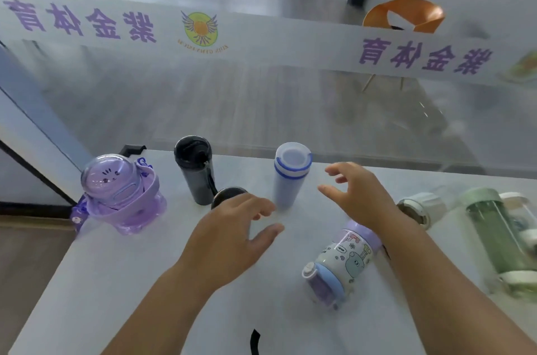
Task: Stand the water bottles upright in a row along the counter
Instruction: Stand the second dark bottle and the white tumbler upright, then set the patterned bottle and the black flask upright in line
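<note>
Three bottles stand upright along the back of the white counter (116, 282): a purple cat-faced bottle (123, 195) at the left, a black bottle (196, 170), and a pale blue bottle (290, 173). A cartoon-printed bottle with a blue lid (341, 263) lies on its side under my right forearm. A clear bottle with a white cap (422, 206) and a green bottle (497, 235) lie at the right. My left hand (229, 235) hovers open just left of the blue bottle. My right hand (359, 195) hovers open to its right. Neither touches a bottle.
A dark round object (226, 195) sits half hidden behind my left hand. A glass wall with a printed banner (261, 41) rises right behind the counter. An orange chair (404, 16) stands beyond it. A black strap (255, 340) lies near the counter's front edge.
</note>
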`<state>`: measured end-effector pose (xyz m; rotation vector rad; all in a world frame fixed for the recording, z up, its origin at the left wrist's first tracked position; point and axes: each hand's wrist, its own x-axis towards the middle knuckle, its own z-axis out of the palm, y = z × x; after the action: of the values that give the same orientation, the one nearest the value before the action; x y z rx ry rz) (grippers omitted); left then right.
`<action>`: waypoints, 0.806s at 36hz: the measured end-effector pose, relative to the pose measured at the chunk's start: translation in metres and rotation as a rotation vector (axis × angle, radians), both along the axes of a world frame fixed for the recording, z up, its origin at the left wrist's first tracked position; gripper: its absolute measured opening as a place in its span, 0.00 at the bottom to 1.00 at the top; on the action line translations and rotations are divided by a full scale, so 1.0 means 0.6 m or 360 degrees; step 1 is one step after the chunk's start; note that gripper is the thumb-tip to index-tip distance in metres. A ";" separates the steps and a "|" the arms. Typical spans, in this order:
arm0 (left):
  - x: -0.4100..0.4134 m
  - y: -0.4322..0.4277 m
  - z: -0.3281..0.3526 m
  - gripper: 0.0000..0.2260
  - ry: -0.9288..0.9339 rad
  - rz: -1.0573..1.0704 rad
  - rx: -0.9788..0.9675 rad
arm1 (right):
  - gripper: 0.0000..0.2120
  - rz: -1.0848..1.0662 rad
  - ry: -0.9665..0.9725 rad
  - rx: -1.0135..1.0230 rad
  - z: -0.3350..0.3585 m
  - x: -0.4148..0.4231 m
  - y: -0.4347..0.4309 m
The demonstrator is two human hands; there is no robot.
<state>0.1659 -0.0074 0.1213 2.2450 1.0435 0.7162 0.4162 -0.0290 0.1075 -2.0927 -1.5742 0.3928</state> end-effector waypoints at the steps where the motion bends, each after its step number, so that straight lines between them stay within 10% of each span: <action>1: 0.006 -0.006 -0.001 0.16 0.0022 -0.0056 0.0014 | 0.18 -0.0026 0.0004 -0.0031 -0.003 0.005 -0.017; 18: 0.144 -0.074 -0.131 0.27 0.0799 -0.0244 -0.0567 | 0.21 -0.0626 -0.0003 -0.0500 -0.098 0.128 -0.270; 29: 0.214 -0.144 -0.195 0.37 0.0627 0.0131 -0.1018 | 0.32 -0.0621 0.0136 -0.0905 -0.157 0.185 -0.294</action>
<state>0.2940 -0.0936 0.0044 1.8087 1.3243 -0.0577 0.5273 -0.2052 0.0133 -2.6901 -1.0403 0.8474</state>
